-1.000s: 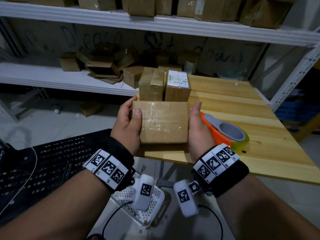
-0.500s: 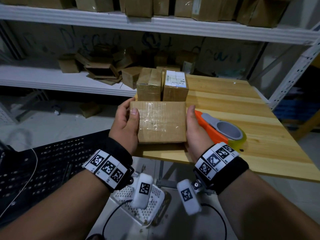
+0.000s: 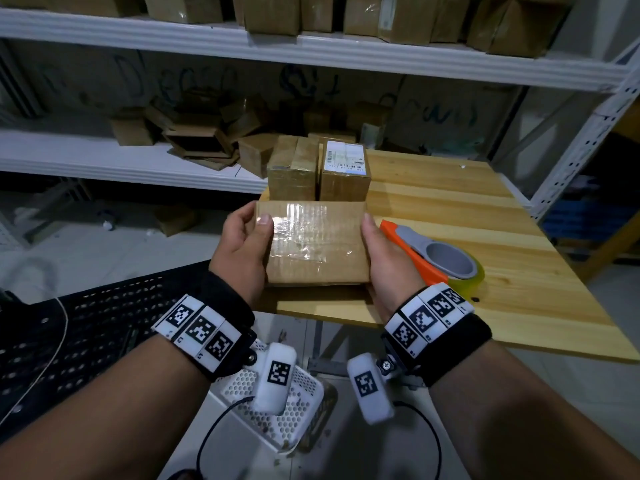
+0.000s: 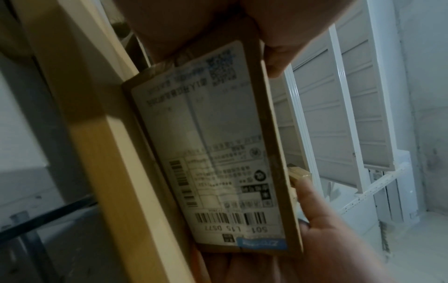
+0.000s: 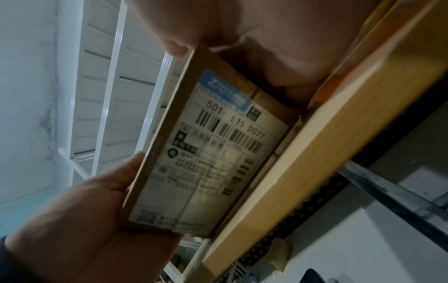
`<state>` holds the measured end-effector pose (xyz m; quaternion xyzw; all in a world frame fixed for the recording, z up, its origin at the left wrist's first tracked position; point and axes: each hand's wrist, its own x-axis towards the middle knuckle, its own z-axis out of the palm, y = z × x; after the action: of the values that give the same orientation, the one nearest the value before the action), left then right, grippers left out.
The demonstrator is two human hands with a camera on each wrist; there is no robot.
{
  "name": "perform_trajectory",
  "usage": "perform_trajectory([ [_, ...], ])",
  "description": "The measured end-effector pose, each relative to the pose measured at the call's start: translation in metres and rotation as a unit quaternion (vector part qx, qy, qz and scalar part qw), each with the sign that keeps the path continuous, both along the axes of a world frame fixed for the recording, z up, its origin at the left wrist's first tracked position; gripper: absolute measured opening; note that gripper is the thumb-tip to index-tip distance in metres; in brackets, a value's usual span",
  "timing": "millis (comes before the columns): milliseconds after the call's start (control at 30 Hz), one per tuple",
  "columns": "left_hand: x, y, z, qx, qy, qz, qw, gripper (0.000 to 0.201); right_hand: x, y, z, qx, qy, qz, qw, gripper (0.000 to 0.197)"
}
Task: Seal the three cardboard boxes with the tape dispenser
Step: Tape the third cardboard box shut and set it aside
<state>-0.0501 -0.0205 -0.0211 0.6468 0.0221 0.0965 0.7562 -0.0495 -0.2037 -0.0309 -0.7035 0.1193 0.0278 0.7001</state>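
A flat cardboard box [image 3: 315,242] with clear tape across its top is held over the near edge of the wooden table [image 3: 491,237]. My left hand [image 3: 242,247] grips its left end, thumb on top. My right hand [image 3: 381,251] grips its right end. A white shipping label covers its underside [image 4: 213,153] [image 5: 211,153]. Two more boxes stand behind it: a plain one [image 3: 292,168] and one with a label on top [image 3: 344,171]. The orange tape dispenser [image 3: 433,258] with its yellowish roll lies on the table just right of my right hand.
White metal shelving [image 3: 311,46] with many cardboard boxes runs behind the table. A black perforated crate [image 3: 69,327] sits at lower left, and a white perforated basket [image 3: 277,410] lies on the floor under my wrists.
The held box and both hands have drifted slightly left and away; the grip is unchanged. The dispenser has not moved.
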Motion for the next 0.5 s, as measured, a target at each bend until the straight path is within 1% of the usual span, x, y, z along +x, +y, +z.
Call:
perform_trajectory([
  [67, 0.001, 0.001, 0.003, -0.030, 0.018, -0.024, 0.999, 0.038, -0.006, -0.003, 0.011, 0.005, -0.031, 0.010, 0.999, 0.049],
  [100, 0.002, 0.002, 0.005, -0.026, 0.019, -0.040, 0.999, 0.038, -0.006, -0.005, 0.014, 0.015, -0.045, 0.008, 0.999, 0.033],
  [133, 0.003, 0.004, 0.007, -0.021, 0.018, -0.057, 0.998, 0.040, -0.008, -0.007, 0.017, 0.030, -0.057, 0.006, 0.998, 0.025],
  [200, 0.004, 0.007, 0.010, -0.028, 0.016, -0.087, 0.996, 0.043, -0.010, -0.009, 0.024, 0.069, -0.079, -0.007, 0.994, 0.018],
  [333, 0.008, 0.010, 0.011, -0.055, 0.025, -0.107, 0.992, 0.053, -0.012, -0.014, 0.029, 0.127, -0.090, -0.006, 0.988, 0.023],
  [367, 0.009, 0.009, 0.010, -0.062, 0.029, -0.107, 0.992, 0.055, -0.012, -0.016, 0.030, 0.128, -0.089, -0.001, 0.988, 0.029],
  [467, 0.012, 0.008, 0.007, -0.074, 0.042, -0.097, 0.992, 0.059, -0.013, -0.020, 0.031, 0.117, -0.101, 0.005, 0.988, 0.071],
  [500, 0.013, 0.008, 0.006, -0.068, 0.047, -0.095, 0.992, 0.061, -0.012, -0.021, 0.031, 0.113, -0.107, 0.009, 0.988, 0.080],
])
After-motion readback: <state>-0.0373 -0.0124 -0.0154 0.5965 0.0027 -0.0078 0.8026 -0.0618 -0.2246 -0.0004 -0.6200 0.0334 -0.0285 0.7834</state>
